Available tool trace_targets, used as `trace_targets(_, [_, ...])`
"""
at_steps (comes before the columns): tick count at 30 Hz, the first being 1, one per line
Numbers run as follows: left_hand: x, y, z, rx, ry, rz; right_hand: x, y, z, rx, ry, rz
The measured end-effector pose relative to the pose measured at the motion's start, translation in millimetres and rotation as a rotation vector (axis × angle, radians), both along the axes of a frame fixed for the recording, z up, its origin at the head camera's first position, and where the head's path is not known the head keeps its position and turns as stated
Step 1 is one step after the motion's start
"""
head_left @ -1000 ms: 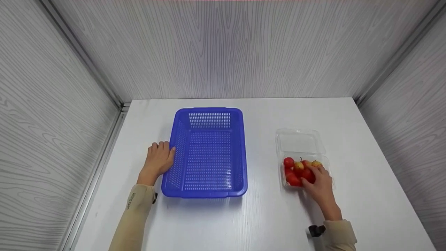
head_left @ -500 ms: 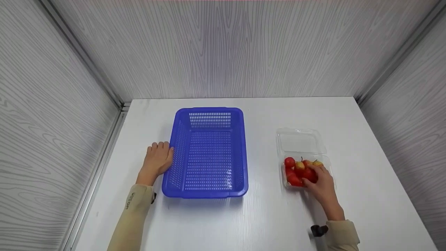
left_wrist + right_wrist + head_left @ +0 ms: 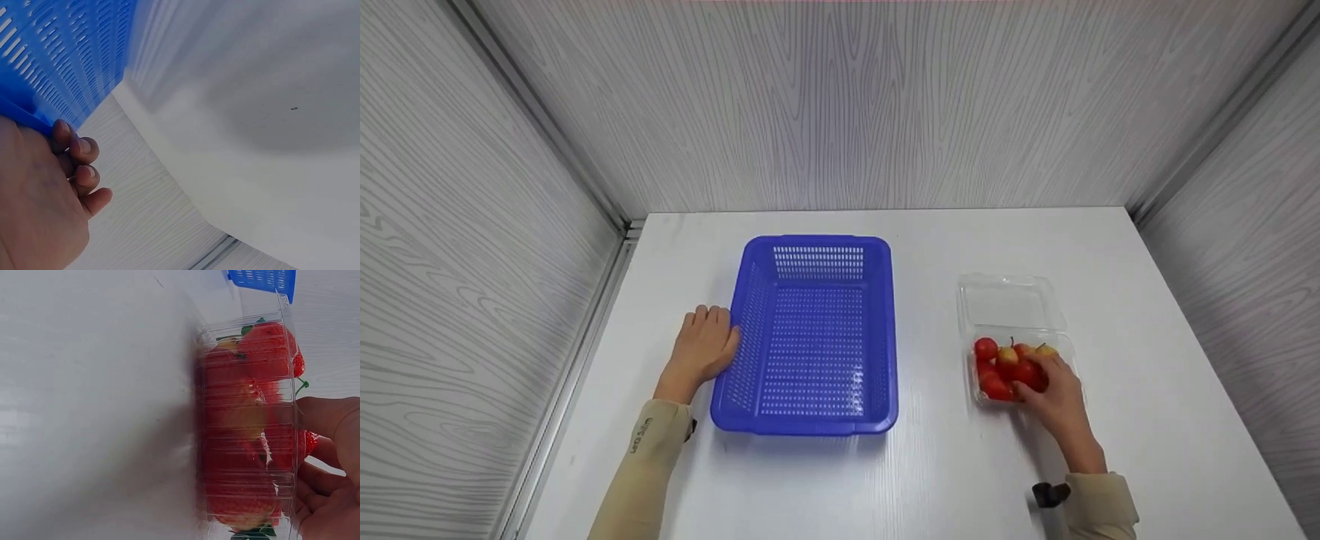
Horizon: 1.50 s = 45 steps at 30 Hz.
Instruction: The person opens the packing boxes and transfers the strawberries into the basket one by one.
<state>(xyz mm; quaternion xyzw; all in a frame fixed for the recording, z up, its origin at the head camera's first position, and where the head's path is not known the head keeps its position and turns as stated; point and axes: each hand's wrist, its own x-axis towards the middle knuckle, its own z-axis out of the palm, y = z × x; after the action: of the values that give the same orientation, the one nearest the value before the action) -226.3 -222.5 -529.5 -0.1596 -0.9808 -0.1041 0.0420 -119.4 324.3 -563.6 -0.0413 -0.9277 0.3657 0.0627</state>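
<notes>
My left hand (image 3: 703,346) grips the left rim of a blue perforated plastic basket (image 3: 889,337). Its fingers curl beneath that rim, as the left wrist view shows, and the thumb lies over it. Nothing lies inside the basket. On the right, a clear hinged plastic box (image 3: 1012,304) lies with its lid folded back. Red and yellowish fruit fills it, including a small round red one (image 3: 985,348) and a yellow one with a stem (image 3: 1007,356). My right hand (image 3: 1056,394) reaches in, thumb and fingers around a red speckled strawberry (image 3: 310,442), partly hidden.
The white tabletop (image 3: 825,487) carries the basket and the box, with a gap between them. Grey wood-patterned panels (image 3: 840,105) close off the back and both sides.
The basket has shifted slightly right and towards me, with my left hand still at its rim. My right hand stays over the fruit, almost unmoved.
</notes>
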Motion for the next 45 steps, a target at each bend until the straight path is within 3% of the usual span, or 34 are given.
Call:
trace_targets(11, [3.8,5.3,0.2,-0.022,0.018,0.008,-1.6,-1.3,-3.6,-0.015,0.083,-0.006])
trace_targets(20, [4.0,4.5,-1.7,-0.024,0.025,0.014,-0.9,-1.5,3.9,-0.016,0.033,-0.04])
trace_targets(28, [4.0,4.2,0.6,-0.005,0.011,0.017,-5.3,-6.9,15.5,-0.058,0.138,-0.08])
trace_targets(38, [5.2,4.8,-1.1,-0.008,0.018,0.002,-32.5,-43.2,44.7,-0.108,0.199,-0.041])
trace_targets(45, [4.6,7.1,1.3,-0.016,0.004,0.016,-67.8,-76.0,69.3,-0.181,0.276,0.05])
